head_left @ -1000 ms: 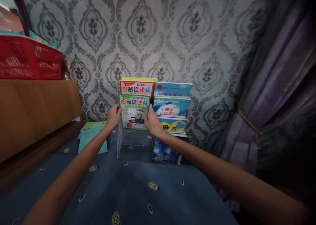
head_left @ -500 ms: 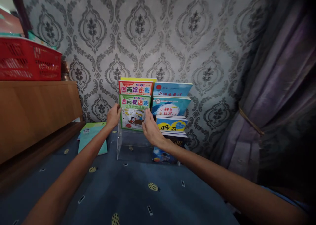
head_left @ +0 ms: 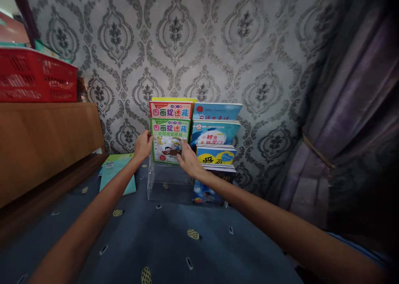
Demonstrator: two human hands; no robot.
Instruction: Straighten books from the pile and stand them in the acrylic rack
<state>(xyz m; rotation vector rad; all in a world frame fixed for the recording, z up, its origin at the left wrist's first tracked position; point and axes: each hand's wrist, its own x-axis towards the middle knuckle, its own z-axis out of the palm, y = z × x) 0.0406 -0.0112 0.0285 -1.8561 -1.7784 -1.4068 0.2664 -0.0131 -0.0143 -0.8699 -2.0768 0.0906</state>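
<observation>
A green-bordered children's picture book stands upright in the left column of a clear acrylic book stand. At the book's left edge is my left hand, its fingers closed on the edge. My right hand grips the right edge, with the thumb over the cover and the fingertips partly hidden. Behind the green book rise a red-bordered picture book and a yellow-topped book. The right column holds a light-blue book, a teal book, yellow-and-blue books and dark-blue books.
Teal and green books lie flat on the dark-blue patterned cloth at the left. A red basket sits on a wooden cabinet. Patterned wallpaper rises behind the stand; a tied purple curtain hangs at the right.
My right hand has shifted slightly, its thumb now further over the green book's cover. The left hand stays at the left edge, and the book looks nearly still.
</observation>
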